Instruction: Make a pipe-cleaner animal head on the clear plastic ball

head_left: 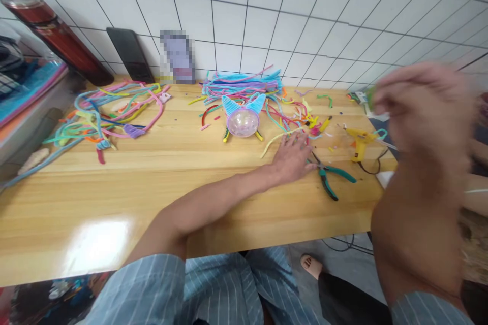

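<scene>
My left hand (293, 159) lies palm down on the table with its fingers apart, among pipe-cleaner scraps. Beside its thumb rest green-handled pliers (324, 171), with their handles spread. A pale yellow pipe cleaner (272, 143) runs close to the fingertips. My right hand (425, 94) is raised at the right, blurred by motion, its fingers curled together. A blurred green bit shows at its fingertips; its kind is unclear. Left of my left hand stands a clear round dome (243, 123) with a purple rim, blue pipe-cleaner ears (231, 105) and yellow-tipped legs.
A yellow hot glue gun (360, 143) with a cord lies at the right. Pipe cleaners fill a bundle (244, 84) at the back and a tangle (110, 111) at the left. A red flask (57, 40) and a dark phone (130, 54) stand by the tiled wall.
</scene>
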Available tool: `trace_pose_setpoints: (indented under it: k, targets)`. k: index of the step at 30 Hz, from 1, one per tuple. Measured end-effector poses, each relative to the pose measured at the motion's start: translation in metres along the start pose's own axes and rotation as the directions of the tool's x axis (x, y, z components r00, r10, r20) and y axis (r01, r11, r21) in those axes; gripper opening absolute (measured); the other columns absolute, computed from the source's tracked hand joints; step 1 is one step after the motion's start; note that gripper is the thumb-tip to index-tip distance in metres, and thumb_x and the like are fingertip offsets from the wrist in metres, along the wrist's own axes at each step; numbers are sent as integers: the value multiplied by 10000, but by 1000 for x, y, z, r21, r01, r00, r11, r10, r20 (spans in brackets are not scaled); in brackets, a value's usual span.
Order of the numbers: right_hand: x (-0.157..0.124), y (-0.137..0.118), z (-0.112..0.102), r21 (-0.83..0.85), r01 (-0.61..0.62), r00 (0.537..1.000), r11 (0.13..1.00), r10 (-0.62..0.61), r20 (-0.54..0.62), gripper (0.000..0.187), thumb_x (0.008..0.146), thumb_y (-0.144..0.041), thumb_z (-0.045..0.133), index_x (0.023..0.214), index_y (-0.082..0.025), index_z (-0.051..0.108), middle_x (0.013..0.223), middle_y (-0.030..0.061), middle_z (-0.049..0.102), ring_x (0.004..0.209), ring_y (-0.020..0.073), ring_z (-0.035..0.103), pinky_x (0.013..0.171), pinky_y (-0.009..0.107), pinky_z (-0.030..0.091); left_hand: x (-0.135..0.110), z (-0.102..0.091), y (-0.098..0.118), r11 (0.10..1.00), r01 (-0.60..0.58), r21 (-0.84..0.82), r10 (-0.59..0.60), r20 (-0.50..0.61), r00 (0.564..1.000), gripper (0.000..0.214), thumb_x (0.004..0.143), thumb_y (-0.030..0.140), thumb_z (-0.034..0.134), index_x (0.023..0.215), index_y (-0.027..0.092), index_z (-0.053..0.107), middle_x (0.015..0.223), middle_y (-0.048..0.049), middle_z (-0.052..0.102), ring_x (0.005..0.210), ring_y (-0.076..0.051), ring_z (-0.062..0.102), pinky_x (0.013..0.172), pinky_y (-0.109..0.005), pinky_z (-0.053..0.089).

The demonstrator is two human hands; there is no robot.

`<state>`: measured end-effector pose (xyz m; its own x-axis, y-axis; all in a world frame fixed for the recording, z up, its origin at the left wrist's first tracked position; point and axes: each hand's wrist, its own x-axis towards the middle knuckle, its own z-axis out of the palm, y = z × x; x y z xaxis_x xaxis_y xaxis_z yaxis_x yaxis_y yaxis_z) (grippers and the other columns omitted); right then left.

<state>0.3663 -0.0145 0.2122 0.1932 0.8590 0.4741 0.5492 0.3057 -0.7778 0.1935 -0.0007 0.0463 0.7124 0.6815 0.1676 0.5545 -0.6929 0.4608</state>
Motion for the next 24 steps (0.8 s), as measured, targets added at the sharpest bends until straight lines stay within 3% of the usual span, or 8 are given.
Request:
trace_pose_setpoints:
  k: [2, 4, 9, 14, 18, 21, 24]
  targets:
    - [4, 22, 38, -117, -24, 992, 993, 38, 124, 94, 791, -332, 748, 860, -273, 775, 769, 23, 716, 681, 183, 608, 664, 369, 527, -32, -4, 3, 995, -99, 18, 98, 66, 993, 584, 1058, 484, 659, 1541, 157, 623, 1795, -204, 383, 1693, -433, 312, 1376, -693, 253]
    - [7, 49, 67, -251, -40, 961, 967, 106, 255, 137, 793, -332, 748, 892, -247, 790, 801, 32, 757, 725, 208, 658, 681, 366, 547, -66, -7, 1, 981, -191, 16, 188, 107, 976, 547, 1058, 511, 652, 1452, 133, 692, 1723, -219, 489, 1636, -443, 407, 1359, -698, 291]
    - [23, 100, 106, -346, 59, 932, 936, 73, 355, 93, 819, -318, 747, 868, -260, 800, 899, 61, 817, 879, 287, 751, 880, 464, 598, -123, -7, -22, 953, -300, -27, 302, 61, 951, 514, 1075, 536, 624, 1340, 116, 754, 1603, -216, 623, 1544, -421, 526, 1319, -687, 375]
    - [67, 121, 132, -409, 68, 939, 910, 80, 335, 171, 849, -319, 713, 958, -243, 821, 998, 79, 852, 950, 314, 776, 918, 478, 614, -129, 3, -43, 934, -344, -98, 343, -24, 939, 414, 1105, 496, 589, 1264, 166, 779, 1509, -152, 712, 1437, -316, 623, 1294, -551, 449]
    - [99, 135, 163, -500, 217, 924, 838, -11, 382, 324, 895, -300, 665, 1169, -207, 812, 1228, 141, 840, 1135, 367, 760, 1053, 541, 586, -126, 6, -48, 921, -365, -137, 360, -62, 931, 400, 1118, 479, 569, 1209, 160, 791, 1440, -129, 749, 1343, -271, 668, 1217, -437, 515]
    - [117, 144, 195, -540, 369, 882, 756, -102, 461, 472, 939, -308, 637, 1379, -173, 742, 1436, 191, 757, 1344, 416, 664, 1176, 592, 509, -125, 7, -48, 922, -358, -145, 354, -56, 934, 436, 1117, 513, 565, 1163, 147, 799, 1371, -129, 774, 1299, -270, 686, 1195, -424, 520]
    - [130, 151, 227, -539, 493, 812, 683, -138, 568, 661, 957, -374, 656, 1560, -106, 610, 1557, 234, 667, 1430, 440, 591, 1232, 594, 456, -124, 6, -48, 924, -347, -163, 348, -22, 937, 445, 1120, 513, 558, 1148, 135, 792, 1321, -127, 788, 1292, -278, 690, 1179, -432, 516]
